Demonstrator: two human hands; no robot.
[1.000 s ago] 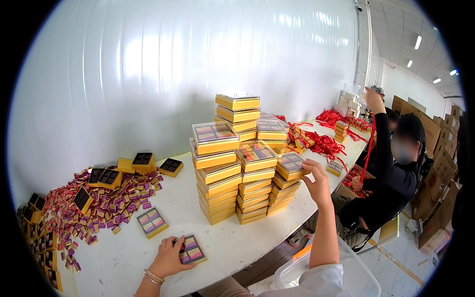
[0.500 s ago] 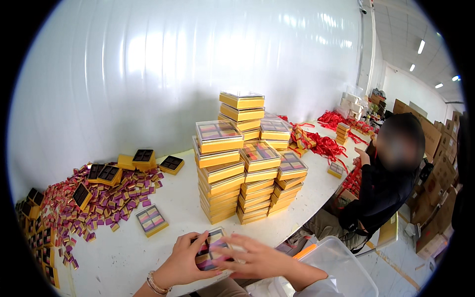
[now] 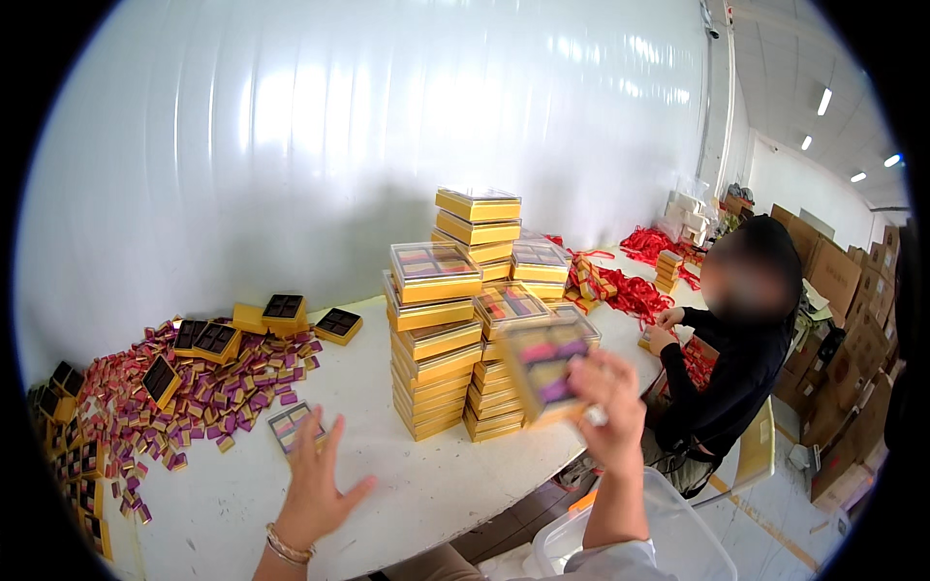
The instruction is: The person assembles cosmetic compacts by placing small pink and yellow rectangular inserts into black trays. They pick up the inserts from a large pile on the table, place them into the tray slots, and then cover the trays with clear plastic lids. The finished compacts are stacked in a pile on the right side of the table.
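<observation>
My right hand [image 3: 610,402] grips a small gold box with a clear lid [image 3: 550,360], lifted in front of the right-hand stacks and blurred by motion. Through its lid show coloured wrapped pieces. My left hand [image 3: 315,484] is spread and holds nothing; its fingertips hover at another clear-lidded gold box [image 3: 288,420] lying on the white table [image 3: 407,504], partly covering it. Whether they touch it I cannot tell. Several tall stacks of such lidded boxes [image 3: 434,349] rise at the table's middle.
A heap of small wrapped pieces [image 3: 228,387] spreads over the left, with open gold boxes with dark trays [image 3: 215,339] on it. Red ribbons [image 3: 635,295] lie far right, near a seated co-worker in black [image 3: 731,368]. A clear plastic bin [image 3: 668,523] stands below the table edge.
My right hand has carried the lidded box up and right toward the stacks. My left hand has let go and moved left to the other box. The co-worker's hands have come down.
</observation>
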